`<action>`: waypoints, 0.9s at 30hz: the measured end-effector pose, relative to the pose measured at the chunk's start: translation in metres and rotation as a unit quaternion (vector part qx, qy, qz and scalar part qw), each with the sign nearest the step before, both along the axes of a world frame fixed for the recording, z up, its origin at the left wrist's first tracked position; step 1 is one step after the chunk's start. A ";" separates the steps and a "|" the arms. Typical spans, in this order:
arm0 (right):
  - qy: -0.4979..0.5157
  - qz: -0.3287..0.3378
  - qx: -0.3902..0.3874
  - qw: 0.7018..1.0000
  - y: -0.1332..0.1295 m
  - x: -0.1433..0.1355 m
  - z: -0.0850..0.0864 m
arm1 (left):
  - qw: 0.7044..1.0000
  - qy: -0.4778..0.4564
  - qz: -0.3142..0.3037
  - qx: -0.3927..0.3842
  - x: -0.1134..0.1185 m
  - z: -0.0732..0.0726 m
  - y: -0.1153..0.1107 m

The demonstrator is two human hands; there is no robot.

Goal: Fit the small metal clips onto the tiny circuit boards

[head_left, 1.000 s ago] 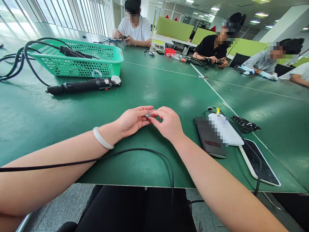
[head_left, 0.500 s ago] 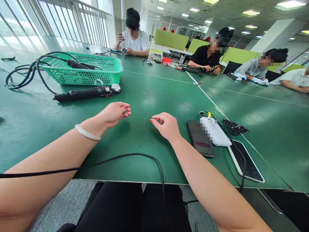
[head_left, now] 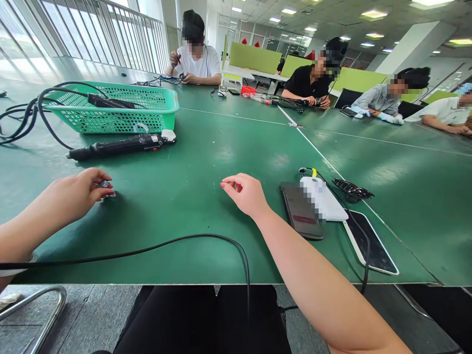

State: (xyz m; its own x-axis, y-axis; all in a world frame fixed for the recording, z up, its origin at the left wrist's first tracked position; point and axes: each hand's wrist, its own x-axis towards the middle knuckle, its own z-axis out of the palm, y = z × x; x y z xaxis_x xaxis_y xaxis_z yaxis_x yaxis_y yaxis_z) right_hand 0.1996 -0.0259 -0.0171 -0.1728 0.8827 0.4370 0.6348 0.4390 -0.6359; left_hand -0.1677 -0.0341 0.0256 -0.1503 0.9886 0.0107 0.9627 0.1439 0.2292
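Note:
On the left of the green table, my left hand has its fingers closed around small silvery pieces, too small to identify. My right hand is near the middle, its fingertips pinched together; anything between them is too small to make out. Beyond my left hand lies a black electric screwdriver, in front of a green mesh basket that holds a black device with a cable. To the right of my right hand lies a dark phone, partly under a white device.
A white-edged phone and a black crumpled-looking item lie at the right. A black cable runs along the near edge. Several people sit at the far side, with a red box and cables near them.
My left hand has moved left and slightly down, away from my right hand, with silvery pieces now visible at its fingers. The view has shifted slightly; my right hand keeps nearly the same pose.

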 end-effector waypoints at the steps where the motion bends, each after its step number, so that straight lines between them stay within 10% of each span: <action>1: 0.003 -0.001 -0.004 1.000 0.000 0.000 -0.001 | 0.999 0.027 -0.015 -0.006 -0.002 -0.001 -0.001; 12: 0.004 -0.002 -0.017 1.000 0.003 0.002 -0.003 | 0.993 0.077 -0.089 0.010 -0.014 -0.005 0.003; 19: 0.002 -0.001 -0.029 1.000 0.004 0.004 -0.004 | 1.000 0.013 -0.003 -0.027 -0.007 0.007 -0.009; 27: -0.010 0.002 -0.045 0.999 0.003 0.004 -0.002 | 0.957 -0.282 0.055 0.046 0.007 -0.002 0.000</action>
State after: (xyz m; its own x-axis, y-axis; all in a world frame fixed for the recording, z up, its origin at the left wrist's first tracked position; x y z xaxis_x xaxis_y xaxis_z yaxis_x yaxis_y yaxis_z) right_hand 0.2036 -0.0226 -0.0191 -0.1854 0.9174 0.3523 0.6464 0.3839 -0.6594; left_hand -0.1606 -0.0345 0.0238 -0.2604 0.9654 -0.0158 0.6632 0.1908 0.7237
